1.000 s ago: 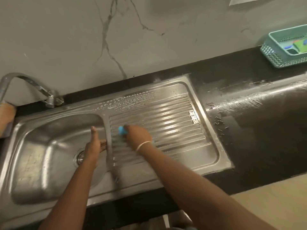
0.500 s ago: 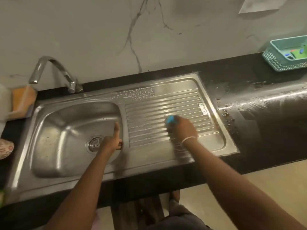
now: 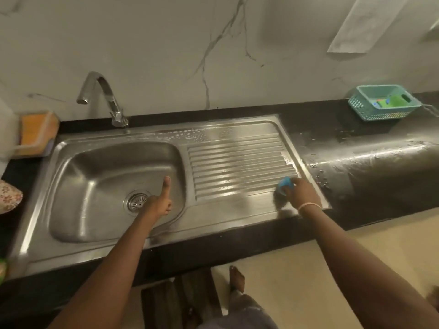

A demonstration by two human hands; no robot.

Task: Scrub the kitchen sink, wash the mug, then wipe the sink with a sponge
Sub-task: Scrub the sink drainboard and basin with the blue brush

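Observation:
A steel sink [image 3: 71,186] with a ribbed drainboard [image 3: 237,167] is set into a black counter. My right hand [image 3: 303,194] grips a blue scrubber [image 3: 283,185] and presses it on the drainboard's front right corner. My left hand [image 3: 160,203] hovers over the basin's right side near the drain [image 3: 136,201], fingers curled into the palm and thumb pointing up, holding nothing. Soap foam lies along the drainboard's back edge. No mug is in view.
A curved tap [image 3: 104,100] stands behind the basin. An orange sponge in a holder [image 3: 35,131] sits at the back left. A teal basket [image 3: 382,103] stands on the wet black counter [image 3: 368,162] at the far right. A patterned dish edge [image 3: 9,195] shows at left.
My right hand has slid the blue scrubber rightward across the drainboard from its left side to its front right corner. My left hand stays over the basin, thumb up. The camera has shifted.

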